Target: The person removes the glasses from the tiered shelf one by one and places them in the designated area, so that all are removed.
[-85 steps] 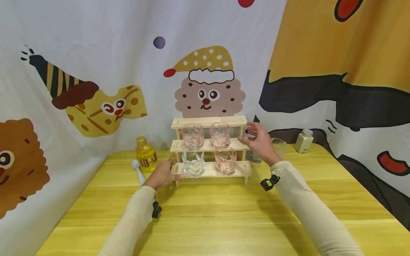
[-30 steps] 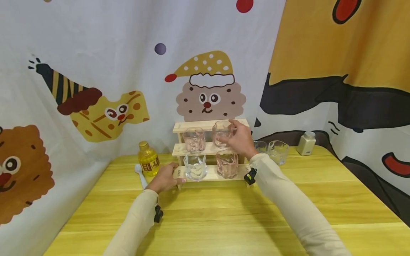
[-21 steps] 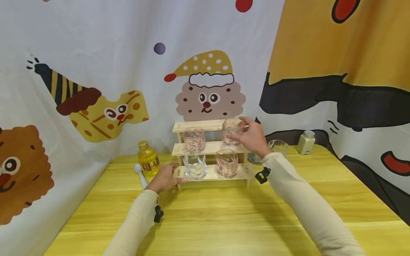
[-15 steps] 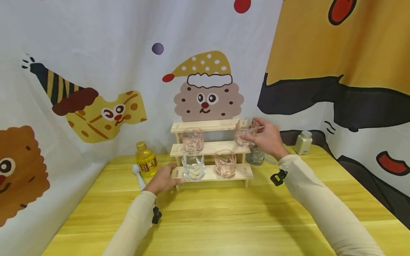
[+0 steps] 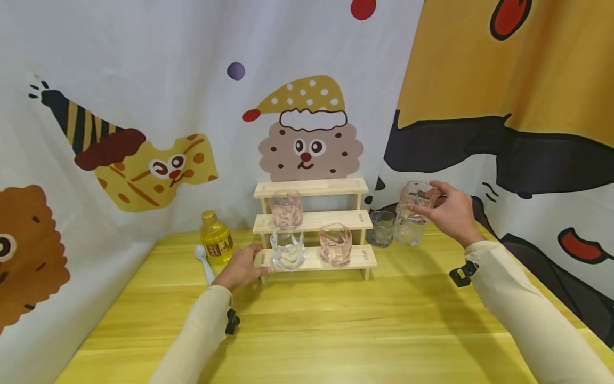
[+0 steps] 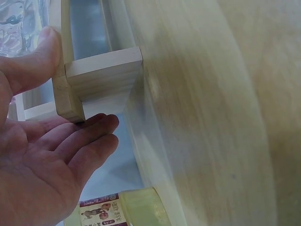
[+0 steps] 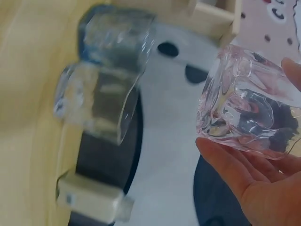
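Observation:
My right hand [image 5: 453, 213] holds a pink-tinted glass [image 5: 415, 197] by its side, thumb in front, above the table right of the rack. The right wrist view shows this glass [image 7: 249, 106] between thumb and fingers. With its thumb on top, my left hand [image 5: 238, 268] grips the left end of the lowest step of a three-step wooden rack [image 5: 312, 186]. Another pink glass [image 5: 286, 209] stands on the middle step. A clear glass [image 5: 288, 250] and a pink glass [image 5: 336, 246] share the lowest step.
A greyish glass [image 5: 381, 233] and a clear glass [image 5: 409, 234] stand on the table right of the rack. A yellow oil bottle [image 5: 217, 240] and pale spoon [image 5: 205, 264] are at left. The right wrist view shows a small white bottle [image 7: 89, 200]. A printed curtain hangs behind.
My right hand has taken the right-hand pink glass off the middle step and carried it rightward, over the glasses on the table. The left hand keeps its place on the rack.

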`<action>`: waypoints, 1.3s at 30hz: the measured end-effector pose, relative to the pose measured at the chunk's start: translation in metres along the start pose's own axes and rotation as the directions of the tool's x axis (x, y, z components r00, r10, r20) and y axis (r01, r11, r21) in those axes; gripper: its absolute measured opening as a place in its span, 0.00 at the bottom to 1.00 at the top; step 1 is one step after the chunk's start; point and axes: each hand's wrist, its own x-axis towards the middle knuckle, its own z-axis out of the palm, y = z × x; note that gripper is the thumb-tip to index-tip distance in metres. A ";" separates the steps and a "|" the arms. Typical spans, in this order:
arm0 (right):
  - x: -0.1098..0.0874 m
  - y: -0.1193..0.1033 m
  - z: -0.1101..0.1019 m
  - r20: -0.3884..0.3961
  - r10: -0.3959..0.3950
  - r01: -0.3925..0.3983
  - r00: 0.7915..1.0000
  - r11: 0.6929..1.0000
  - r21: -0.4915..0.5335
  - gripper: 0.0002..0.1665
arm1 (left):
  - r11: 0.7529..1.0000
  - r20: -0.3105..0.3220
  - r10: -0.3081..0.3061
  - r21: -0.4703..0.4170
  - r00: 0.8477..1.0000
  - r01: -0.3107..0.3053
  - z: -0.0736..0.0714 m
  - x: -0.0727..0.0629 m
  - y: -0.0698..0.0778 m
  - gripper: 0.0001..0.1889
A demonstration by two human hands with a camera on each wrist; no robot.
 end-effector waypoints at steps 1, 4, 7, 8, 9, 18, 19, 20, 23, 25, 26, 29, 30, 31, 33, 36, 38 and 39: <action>-0.001 0.005 -0.002 0.000 0.011 -0.011 1.000 1.000 -0.014 0.52 | 1.000 0.000 0.001 0.001 1.000 -0.001 0.000 0.000 0.000 0.34; -0.003 0.020 -0.008 0.014 0.037 -0.036 0.999 0.998 -0.045 0.53 | 1.000 -0.006 0.000 0.004 1.000 0.000 0.002 0.000 -0.002 0.34; -0.004 0.036 -0.013 0.031 0.056 -0.054 0.998 0.997 -0.055 0.54 | 1.000 -0.016 0.009 0.007 1.000 -0.009 0.003 0.001 -0.003 0.34; -0.004 0.042 -0.015 0.034 0.058 -0.056 0.998 0.997 -0.059 0.54 | 1.000 -0.018 0.012 0.008 1.000 -0.011 0.003 0.002 -0.003 0.34; -0.005 0.047 -0.017 0.036 0.061 -0.058 0.997 0.996 -0.065 0.54 | 1.000 -0.021 0.015 0.008 1.000 -0.015 0.003 0.002 -0.003 0.34; -0.011 0.095 -0.015 0.106 0.121 -0.113 0.987 0.991 -0.074 0.55 | 1.000 -0.022 0.021 -0.010 1.000 -0.021 0.003 0.000 -0.004 0.34; -0.011 0.099 -0.011 0.115 0.128 -0.118 0.985 0.989 -0.086 0.56 | 1.000 -0.026 0.015 -0.010 1.000 -0.016 0.003 0.000 -0.005 0.34; -0.011 0.102 -0.008 0.120 0.132 -0.122 0.984 0.988 -0.093 0.56 | 1.000 -0.029 0.019 -0.006 0.999 -0.019 0.003 0.000 -0.005 0.34; -0.012 0.110 0.002 0.128 0.155 -0.141 0.980 0.984 -0.108 0.58 | 1.000 -0.037 0.029 -0.005 0.999 -0.029 0.003 0.001 -0.004 0.34; -0.013 0.113 0.008 0.129 0.171 -0.159 0.977 0.982 -0.098 0.58 | 1.000 -0.034 0.031 0.002 0.999 -0.031 0.003 0.001 -0.003 0.34; -0.013 0.115 0.011 0.127 0.175 -0.164 0.976 0.982 -0.093 0.58 | 0.999 -0.029 0.032 0.005 0.999 -0.032 0.003 0.001 -0.003 0.34; -0.013 0.119 0.019 0.123 0.185 -0.176 0.975 0.981 -0.081 0.56 | 1.000 -0.022 0.018 0.010 1.000 -0.017 0.003 0.002 -0.003 0.34; -0.013 0.120 0.021 0.122 0.189 -0.180 0.974 0.981 -0.077 0.56 | 1.000 -0.021 0.018 0.012 1.000 -0.018 0.003 0.002 -0.003 0.34; -0.012 0.120 0.023 0.122 0.193 -0.185 0.974 0.980 -0.074 0.55 | 1.000 -0.023 0.018 0.013 1.000 -0.017 0.003 0.003 -0.003 0.34; -0.011 0.121 0.026 0.118 0.205 -0.199 0.972 0.978 -0.063 0.55 | 1.000 -0.023 0.024 0.012 0.999 -0.024 0.002 0.003 -0.003 0.34; -0.011 0.124 0.030 0.105 0.218 -0.214 0.970 0.975 -0.051 0.54 | 1.000 -0.025 0.028 0.013 0.999 -0.027 0.001 0.003 -0.003 0.34; -0.011 0.126 0.034 0.098 0.228 -0.225 0.969 0.974 -0.034 0.53 | 0.999 -0.026 0.026 0.028 0.999 -0.025 0.002 0.002 -0.003 0.34; -0.012 0.128 0.035 0.097 0.233 -0.232 0.968 0.972 -0.030 0.54 | 0.999 -0.029 0.022 0.033 0.999 -0.021 0.002 0.001 -0.002 0.34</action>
